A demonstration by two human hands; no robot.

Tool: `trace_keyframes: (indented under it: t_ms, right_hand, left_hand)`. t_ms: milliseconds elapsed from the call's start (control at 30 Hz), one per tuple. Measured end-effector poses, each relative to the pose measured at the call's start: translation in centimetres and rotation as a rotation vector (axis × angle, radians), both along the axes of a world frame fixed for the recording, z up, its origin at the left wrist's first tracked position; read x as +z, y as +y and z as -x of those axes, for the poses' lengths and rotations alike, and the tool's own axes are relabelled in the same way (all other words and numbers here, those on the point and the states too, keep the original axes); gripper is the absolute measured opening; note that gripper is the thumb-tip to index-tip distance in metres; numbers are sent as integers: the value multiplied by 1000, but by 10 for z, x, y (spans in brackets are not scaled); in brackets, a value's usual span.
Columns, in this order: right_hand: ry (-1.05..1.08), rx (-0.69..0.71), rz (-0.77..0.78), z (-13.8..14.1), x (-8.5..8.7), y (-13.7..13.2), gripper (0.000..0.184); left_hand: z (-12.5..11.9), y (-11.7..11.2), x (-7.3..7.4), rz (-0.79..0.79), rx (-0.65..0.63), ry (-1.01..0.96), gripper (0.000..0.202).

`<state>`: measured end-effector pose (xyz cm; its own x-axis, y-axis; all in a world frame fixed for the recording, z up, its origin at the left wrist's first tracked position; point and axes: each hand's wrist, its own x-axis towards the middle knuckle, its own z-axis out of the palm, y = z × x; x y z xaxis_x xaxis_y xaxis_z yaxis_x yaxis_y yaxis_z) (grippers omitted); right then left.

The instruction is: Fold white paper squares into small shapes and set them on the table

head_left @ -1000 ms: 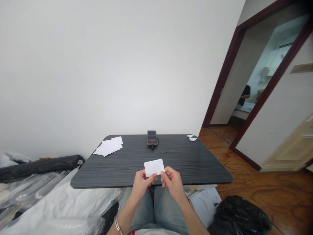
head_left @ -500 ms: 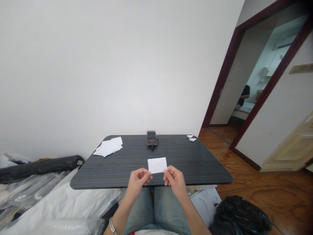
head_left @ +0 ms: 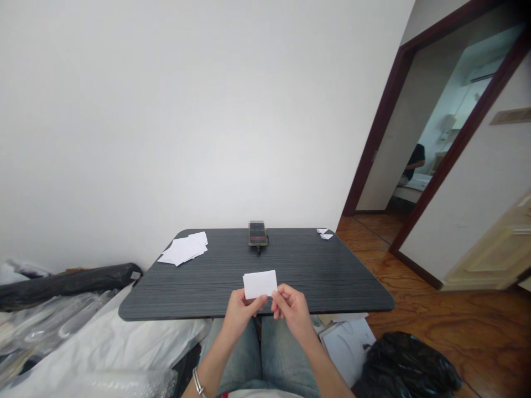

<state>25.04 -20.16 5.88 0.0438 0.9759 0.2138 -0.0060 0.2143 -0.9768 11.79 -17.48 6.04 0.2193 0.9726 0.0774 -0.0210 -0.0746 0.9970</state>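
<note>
A small white sheet of paper (head_left: 260, 283), seemingly folded with a second edge showing at its upper left, is raised over the table's near edge. My left hand (head_left: 243, 309) pinches it at the bottom, thumb in front and fingers behind. At its lower right corner my right hand (head_left: 289, 304) grips the paper between thumb and fingers. The fingers behind the sheet are partly hidden.
On the dark table (head_left: 224, 271) lie a pile of white papers (head_left: 185, 250) at the left and two small folded papers (head_left: 326, 236) at the far right. A phone-like device (head_left: 258, 233) stands at the back middle. A black plastic bag (head_left: 409, 365) sits on the floor.
The paper has shifted a little left and toward me. My left hand has moved in farther under it, and the two hands are closer together.
</note>
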Motion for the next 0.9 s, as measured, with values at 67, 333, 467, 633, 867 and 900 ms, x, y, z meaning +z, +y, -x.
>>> trace_keyframes:
  t_ms: [67, 333, 467, 633, 867, 900]
  right_hand:
    - [-25, -3, 7, 0, -1, 1, 28]
    - [-37, 45, 61, 0, -4, 5, 30]
    - [-9, 15, 55, -5, -10, 8, 31]
    - [9, 16, 60, -11, -19, 13, 32]
    - [30, -4, 27, -13, -20, 12, 27]
    - [39, -12, 21, -13, -20, 11, 27]
  left_hand:
    - [-1, 0, -1, -12, -2, 5, 24]
    - [2, 1, -3, -43, 19, 34, 23]
    - [11, 7, -8, -34, 13, 12, 23]
    - [20, 12, -12, -26, 26, -13, 24]
    - [20, 10, -16, -29, -21, -19, 26]
    - [20, 10, -16, -32, -33, -24, 26]
